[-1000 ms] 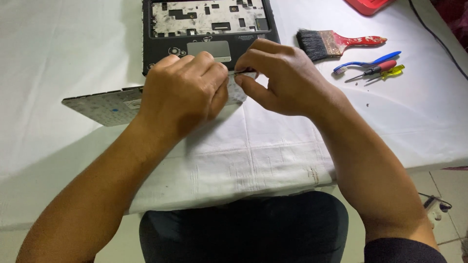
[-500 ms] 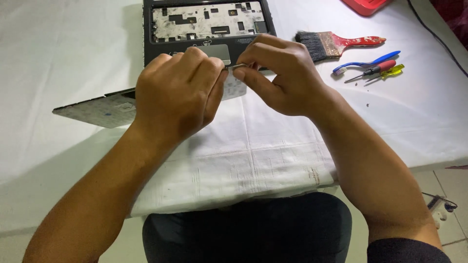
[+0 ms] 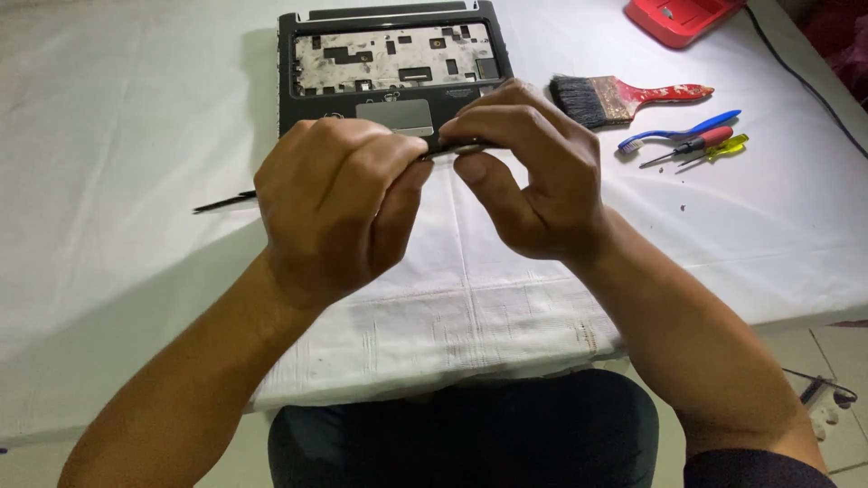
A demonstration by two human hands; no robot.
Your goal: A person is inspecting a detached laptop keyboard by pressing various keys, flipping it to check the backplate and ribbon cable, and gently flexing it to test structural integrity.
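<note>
Both my hands hold a thin flat keyboard panel [image 3: 222,201] above the table, turned edge-on so it shows only as a dark sliver sticking out left of my left hand [image 3: 334,203]. My right hand [image 3: 533,176] pinches its other end between thumb and fingers, and a short strip of the edge shows between the hands. Just beyond the hands lies a black laptop base [image 3: 303,104] with its keyboard bay bare and a grey touchpad.
A white cloth [image 3: 117,136] covers the table. To the right lie a paintbrush with a red handle [image 3: 624,98], a blue toothbrush [image 3: 687,131], a red screwdriver [image 3: 701,143] and a yellow one [image 3: 728,146]. A red tray [image 3: 678,16] and a black cable [image 3: 814,90] are at far right.
The keyboard panel has tilted from showing its grey face to lying edge-on to me. Both hands lifted slightly with it and kept their grip.
</note>
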